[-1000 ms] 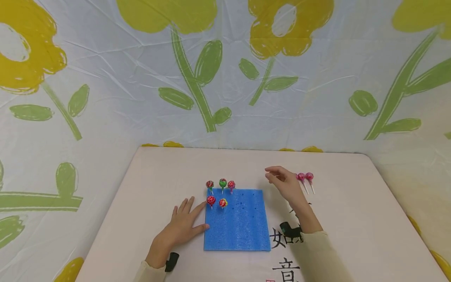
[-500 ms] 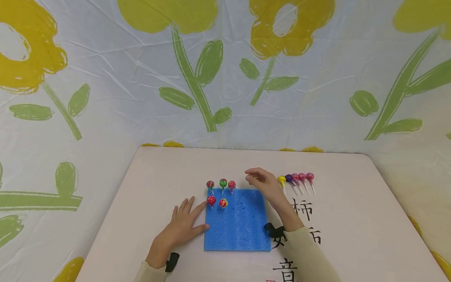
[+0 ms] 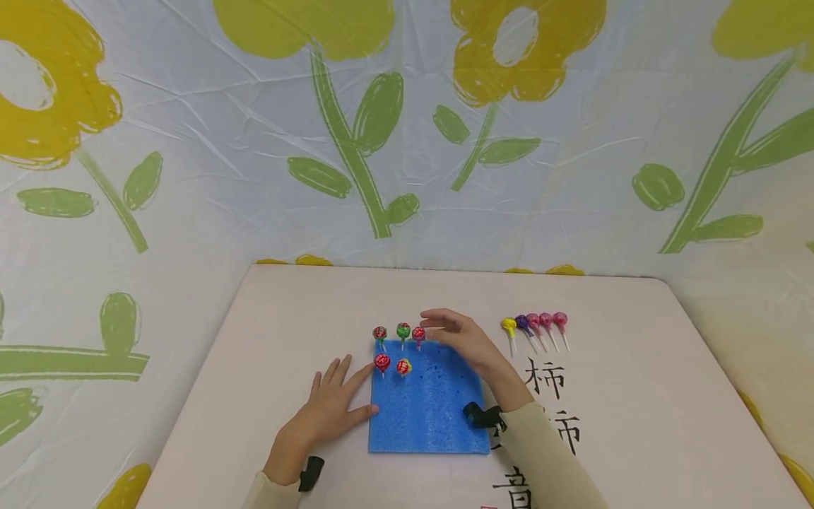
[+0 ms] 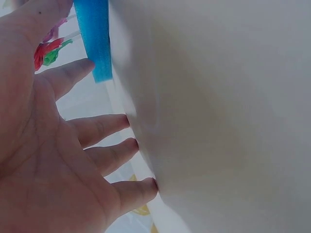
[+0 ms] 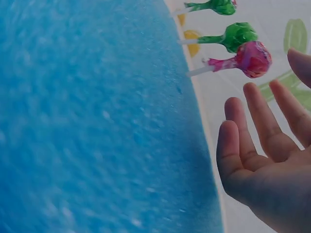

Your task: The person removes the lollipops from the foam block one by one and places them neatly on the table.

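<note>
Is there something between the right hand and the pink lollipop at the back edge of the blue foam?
Nothing visible. The right hand hovers open just right of the pink lollipop, standing in the blue foam; the right wrist view shows only a bare gap between fingertips and candy.

five lollipops [image 3: 399,346] upright in blue foam [image 3: 429,406]

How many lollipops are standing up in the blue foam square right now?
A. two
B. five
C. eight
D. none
B. The head view shows five lollipops upright in the blue foam square: three along its far edge and two in the next row, while five more lollipops lie flat on the table to the right.
</note>
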### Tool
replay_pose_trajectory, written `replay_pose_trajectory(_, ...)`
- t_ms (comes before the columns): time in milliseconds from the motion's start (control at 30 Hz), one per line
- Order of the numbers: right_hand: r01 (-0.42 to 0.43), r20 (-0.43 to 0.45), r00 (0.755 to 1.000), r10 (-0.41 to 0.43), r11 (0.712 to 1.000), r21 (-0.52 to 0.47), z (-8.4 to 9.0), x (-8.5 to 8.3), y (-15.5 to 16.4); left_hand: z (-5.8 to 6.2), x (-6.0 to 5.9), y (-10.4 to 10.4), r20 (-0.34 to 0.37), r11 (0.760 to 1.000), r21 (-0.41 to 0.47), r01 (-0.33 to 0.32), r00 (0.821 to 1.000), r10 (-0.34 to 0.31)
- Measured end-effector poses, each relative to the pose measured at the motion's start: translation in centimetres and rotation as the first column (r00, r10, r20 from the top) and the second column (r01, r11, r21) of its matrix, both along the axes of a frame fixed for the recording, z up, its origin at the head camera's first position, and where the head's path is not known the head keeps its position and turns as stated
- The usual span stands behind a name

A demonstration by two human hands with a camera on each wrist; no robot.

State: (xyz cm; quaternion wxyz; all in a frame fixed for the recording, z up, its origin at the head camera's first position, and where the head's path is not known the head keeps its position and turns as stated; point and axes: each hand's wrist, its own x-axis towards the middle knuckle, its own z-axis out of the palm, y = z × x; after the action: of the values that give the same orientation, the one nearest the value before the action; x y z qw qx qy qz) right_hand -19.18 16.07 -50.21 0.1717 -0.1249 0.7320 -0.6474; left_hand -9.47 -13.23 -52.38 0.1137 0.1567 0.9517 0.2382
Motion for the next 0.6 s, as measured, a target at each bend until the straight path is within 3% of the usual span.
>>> replay_pose_trajectory(600,-0.039,0.037,0.999,0.038,0.999,0.015,-0.47,-0.05,-0.45,0.01,-0.02,-0.01,0.004,1.0,-0.01,0.001,1.0,-0.001)
